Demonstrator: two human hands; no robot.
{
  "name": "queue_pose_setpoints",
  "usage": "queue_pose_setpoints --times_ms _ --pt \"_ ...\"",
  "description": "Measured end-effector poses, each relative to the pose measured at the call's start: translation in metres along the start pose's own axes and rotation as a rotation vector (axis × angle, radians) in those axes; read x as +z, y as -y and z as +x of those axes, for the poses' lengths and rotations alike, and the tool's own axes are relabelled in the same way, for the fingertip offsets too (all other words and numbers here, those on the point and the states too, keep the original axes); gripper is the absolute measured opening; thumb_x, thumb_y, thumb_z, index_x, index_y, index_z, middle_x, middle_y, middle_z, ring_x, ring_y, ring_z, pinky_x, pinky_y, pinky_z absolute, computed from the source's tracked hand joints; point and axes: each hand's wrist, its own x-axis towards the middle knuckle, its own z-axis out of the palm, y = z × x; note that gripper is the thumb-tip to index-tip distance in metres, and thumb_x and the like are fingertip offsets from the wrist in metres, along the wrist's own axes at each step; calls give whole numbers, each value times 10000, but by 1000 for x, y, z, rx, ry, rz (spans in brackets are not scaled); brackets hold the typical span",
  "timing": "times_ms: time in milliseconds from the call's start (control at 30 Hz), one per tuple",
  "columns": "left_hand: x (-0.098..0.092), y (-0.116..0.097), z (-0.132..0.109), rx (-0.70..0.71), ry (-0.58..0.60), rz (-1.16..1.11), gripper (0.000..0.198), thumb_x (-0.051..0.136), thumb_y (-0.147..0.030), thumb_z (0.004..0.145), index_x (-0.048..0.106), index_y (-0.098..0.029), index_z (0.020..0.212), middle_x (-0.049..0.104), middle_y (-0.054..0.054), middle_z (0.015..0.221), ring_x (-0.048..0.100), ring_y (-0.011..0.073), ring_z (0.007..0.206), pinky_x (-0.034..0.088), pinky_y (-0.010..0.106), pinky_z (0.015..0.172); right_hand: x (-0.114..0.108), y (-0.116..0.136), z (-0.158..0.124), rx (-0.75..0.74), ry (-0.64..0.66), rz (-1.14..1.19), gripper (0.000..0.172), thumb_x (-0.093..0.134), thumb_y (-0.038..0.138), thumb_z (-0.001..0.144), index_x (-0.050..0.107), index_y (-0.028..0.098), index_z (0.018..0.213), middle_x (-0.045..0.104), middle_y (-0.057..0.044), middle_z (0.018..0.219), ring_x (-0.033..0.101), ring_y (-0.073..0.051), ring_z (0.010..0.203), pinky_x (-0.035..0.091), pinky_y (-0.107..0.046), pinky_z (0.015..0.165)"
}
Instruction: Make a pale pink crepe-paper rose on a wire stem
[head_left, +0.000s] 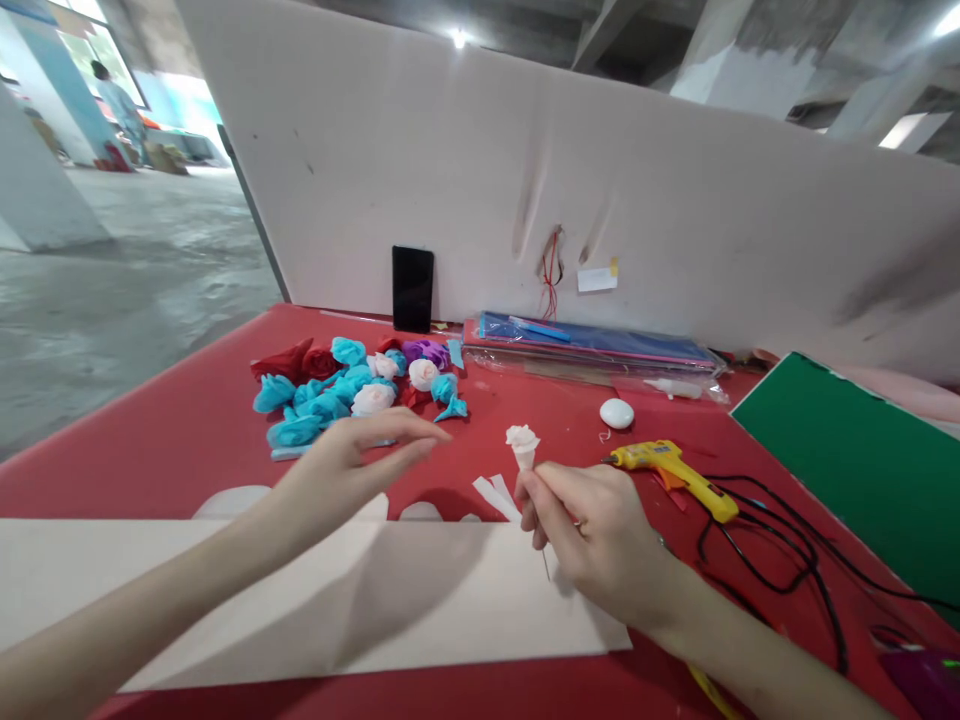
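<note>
My right hand [592, 515] pinches a small white paper flower [523, 446] just below its bloom. The flower stands upright, and its thin wire stem pokes out beneath my fingers. To the left, my left hand [371, 450] hovers with fingers stretched out and thumb apart, holding nothing. Below both hands lies a long white paper sheet [435, 610], with cut white paper strips [495, 495] at its back edge. Behind my left hand sits a pile of finished crepe-paper flowers [330, 400] in blue, red, white and purple.
A yellow glue gun [675, 470] with a black cord lies right of my right hand, near a white egg-shaped object [616, 414]. A green board [855, 470] lies at right. Wrapped paper sheets [600, 345] and a black phone [412, 289] are by the white partition [465, 150].
</note>
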Motion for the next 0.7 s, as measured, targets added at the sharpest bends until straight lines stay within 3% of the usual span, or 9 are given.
queue_pose_setpoints --times_ms 67,167,233,400,700 --pt "-20 17 -3 99 13 226 154 669 -255 963 822 -241 953 777 -48 975 656 179 975 489 226 933 1 0 0 54 39 25 376 371 238 997 451 217 630 582 -23 507 567 -125 416 382 -232 465" --pt "-39 47 -12 195 124 516 159 652 -314 1007 734 -179 1026 737 63 1101 680 236 1061 545 467 984 5 1 0 145 120 79 380 389 243 981 428 222 604 532 5 470 535 -116 389 356 -225 442" --pt "-46 65 -20 228 210 651 194 649 -331 1012 707 -175 1113 719 82 1186 680 261 1122 554 507 1000 11 0 0 197 179 121 358 398 229 973 443 216 619 558 2 493 557 -115 398 354 -218 436" --pt "-51 87 -35 271 248 848 252 655 -305 1010 671 -187 1233 675 99 1305 661 283 1181 560 525 1012 31 -7 -1 278 313 197 334 450 185 958 513 192 630 634 -11 573 650 -134 523 433 -215 536" --pt "-48 91 -42 284 181 917 268 649 -318 1013 663 -184 1245 673 93 1298 679 277 1128 591 487 961 47 -14 -5 363 373 180 337 514 134 967 598 177 643 634 1 589 608 -145 568 410 -239 575"
